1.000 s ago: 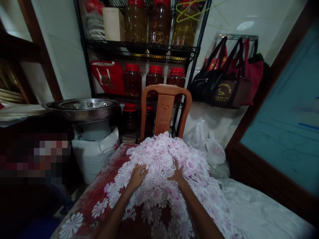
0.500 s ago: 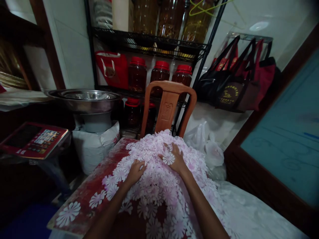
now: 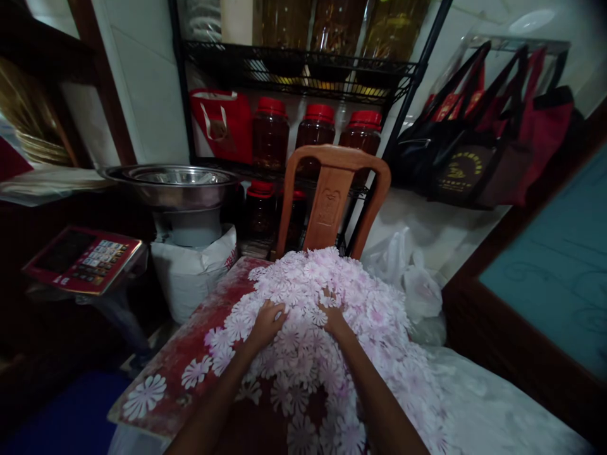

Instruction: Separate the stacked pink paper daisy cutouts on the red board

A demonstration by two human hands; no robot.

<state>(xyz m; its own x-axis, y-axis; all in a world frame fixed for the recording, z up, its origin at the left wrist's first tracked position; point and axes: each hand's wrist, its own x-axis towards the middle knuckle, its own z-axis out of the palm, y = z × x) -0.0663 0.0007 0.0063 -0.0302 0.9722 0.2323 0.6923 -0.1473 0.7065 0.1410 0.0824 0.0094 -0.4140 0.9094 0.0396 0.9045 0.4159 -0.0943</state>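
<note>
At far left, a red scale panel (image 3: 83, 260), tilted, then a white sack (image 3: 190, 272) below a steel basin (image 3: 184, 199). At lower left, the red counter (image 3: 211, 322), its left edge slanting up from a near corner towards the centre, with two single flowers (image 3: 145, 397) near that edge; inside it, a strip of worn red surface, giving sideways room to the left hand (image 3: 267, 324). Left of centre, that hand against a heap of pale pink flower cutouts (image 3: 367, 309), thumb and forefinger curved towards each other around a narrow gap; cannot tell about anything pinched by the partly hidden rest. At centre, the right hand (image 3: 334, 319), fingers (image 3: 329, 293) moderately spread and sunk among the cutouts, one lying at the thumb side; cannot tell whether gripped or merely touched. Beyond, at top of the heap, hidden far edge and a wooden chair back (image 3: 329, 205) just behind. At right, heap over the right edge, near white plastic bags (image 3: 422, 294); lower right, white sheeting (image 3: 502, 404) alongside.
</note>
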